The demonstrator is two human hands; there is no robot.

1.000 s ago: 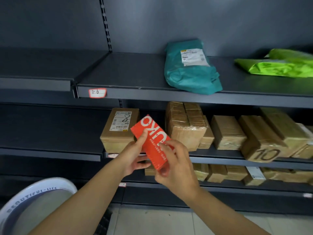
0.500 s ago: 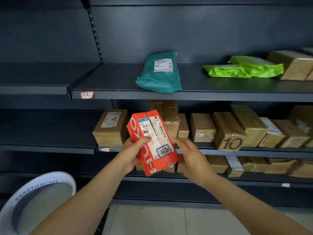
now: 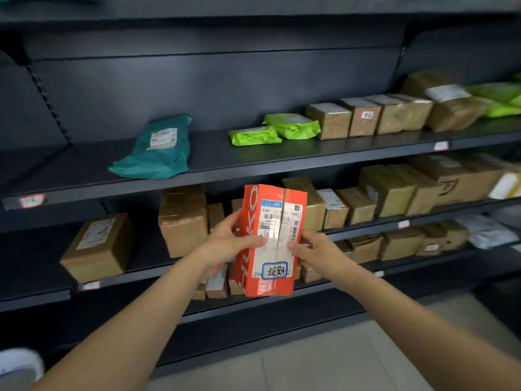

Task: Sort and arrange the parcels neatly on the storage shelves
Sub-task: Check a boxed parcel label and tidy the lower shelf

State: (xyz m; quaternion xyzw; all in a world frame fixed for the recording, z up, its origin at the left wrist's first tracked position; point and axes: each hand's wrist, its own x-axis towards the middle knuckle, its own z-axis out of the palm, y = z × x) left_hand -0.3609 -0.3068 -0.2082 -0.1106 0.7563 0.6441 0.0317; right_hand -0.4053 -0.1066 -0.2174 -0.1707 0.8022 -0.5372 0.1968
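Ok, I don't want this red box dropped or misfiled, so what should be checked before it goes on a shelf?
1. Two-handed hold on the red box: ok; the left hand grips its left edge, the right hand its right edge.
2. Readable shipping label: ok; it faces the camera, partly covered by the hands.
3. Free room on the upper shelf: ok; a bare stretch lies beside the teal mailer.
4. Gap between the brown box and the taped box on the middle shelf wide enough: cannot tell.
5. Label matches the shelf tag: cannot tell; the tag is blurred.
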